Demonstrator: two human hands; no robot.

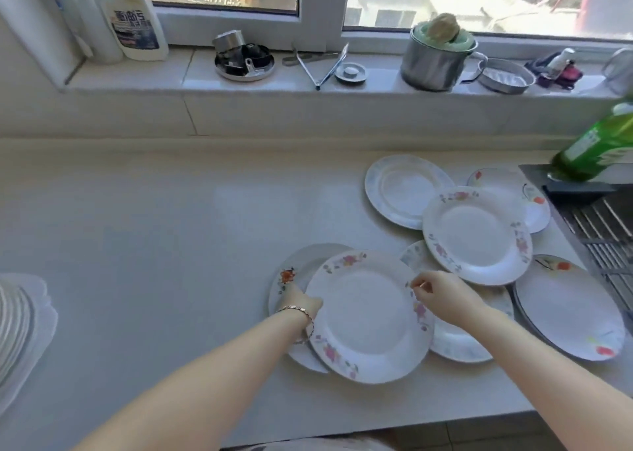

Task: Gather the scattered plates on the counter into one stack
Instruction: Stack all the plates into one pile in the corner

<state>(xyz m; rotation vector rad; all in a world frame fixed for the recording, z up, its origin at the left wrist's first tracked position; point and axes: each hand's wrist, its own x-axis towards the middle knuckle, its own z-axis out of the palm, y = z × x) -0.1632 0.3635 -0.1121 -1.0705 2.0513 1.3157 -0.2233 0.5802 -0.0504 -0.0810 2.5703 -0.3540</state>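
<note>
Plate [368, 317] with pink flowers, near the counter's [171, 228] front edge, overlaps two others. Left hand [303, 305] grips its left rim, fingers hidden beneath; right hand [442, 294] pinches the right rim, fingers curled. More plates [476, 234] lie just beyond.

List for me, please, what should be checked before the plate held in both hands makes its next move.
1. Left hand grips the held plate at its left rim: ok.
2. Right hand pinches its right rim: ok.
3. Whether the held plate touches the red-flowered plate beneath it: cannot tell.
4. All plates in one stack: not ok; the second pink-flowered plate and the blue-rimmed plate lie apart from it, overlapping each other.
5. Bare counter to the left for a stack: ok.
6. Green bottle apart from both hands: ok.
</note>
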